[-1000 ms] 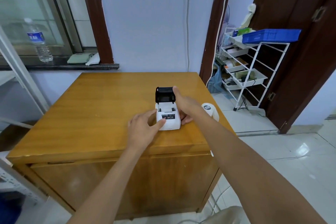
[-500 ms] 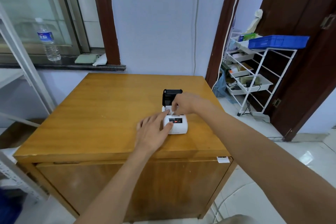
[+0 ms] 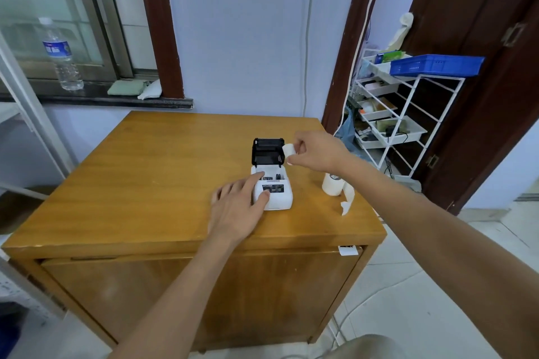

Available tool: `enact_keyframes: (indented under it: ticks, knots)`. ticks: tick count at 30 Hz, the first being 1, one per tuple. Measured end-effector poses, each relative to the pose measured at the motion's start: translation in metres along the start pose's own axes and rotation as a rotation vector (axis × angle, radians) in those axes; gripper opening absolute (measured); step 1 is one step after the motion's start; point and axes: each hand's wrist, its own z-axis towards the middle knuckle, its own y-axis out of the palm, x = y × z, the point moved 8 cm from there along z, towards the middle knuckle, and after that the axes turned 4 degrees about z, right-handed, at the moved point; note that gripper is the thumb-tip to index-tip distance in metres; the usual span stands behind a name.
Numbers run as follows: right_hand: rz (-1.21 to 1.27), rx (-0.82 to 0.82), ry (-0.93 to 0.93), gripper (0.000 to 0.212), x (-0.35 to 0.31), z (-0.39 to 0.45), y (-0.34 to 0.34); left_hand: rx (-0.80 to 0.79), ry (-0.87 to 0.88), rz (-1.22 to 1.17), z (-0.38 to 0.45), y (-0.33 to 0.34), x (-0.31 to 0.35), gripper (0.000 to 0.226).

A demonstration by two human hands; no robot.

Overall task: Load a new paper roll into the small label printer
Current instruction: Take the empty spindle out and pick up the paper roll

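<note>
A small white label printer (image 3: 275, 192) sits on the wooden table (image 3: 151, 178), its black lid (image 3: 267, 151) standing open at the back. My left hand (image 3: 237, 208) rests on the printer's left front, thumb on its top panel. My right hand (image 3: 316, 151) hovers just right of the open lid, above the printer, pinching a small white roll (image 3: 289, 150) between thumb and fingers. A larger white paper roll (image 3: 332, 183) stands on the table to the printer's right, with a loose tail (image 3: 347, 201) curling toward the table edge.
The table's right edge lies close beyond the standing roll. A white wire rack (image 3: 408, 114) with a blue tray (image 3: 436, 65) stands by the dark door at right. A water bottle (image 3: 61, 55) sits on the window sill at left.
My right hand has lifted out of the printer's open bay with the small white roll and moved up and right. My left hand stays on the printer. The standing roll is in view again.
</note>
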Motion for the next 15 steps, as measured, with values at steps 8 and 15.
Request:
enact_keyframes:
  ticks: [8, 15]
  knots:
    - [-0.115, 0.044, 0.12, 0.029, 0.041, -0.022, 0.038, -0.031, 0.02, 0.021, 0.001, 0.003, -0.002, 0.055]
    - [-0.095, -0.066, 0.183, 0.052, 0.056, -0.023, 0.041, -0.029, 0.021, 0.018, 0.002, 0.003, -0.002, 0.055]
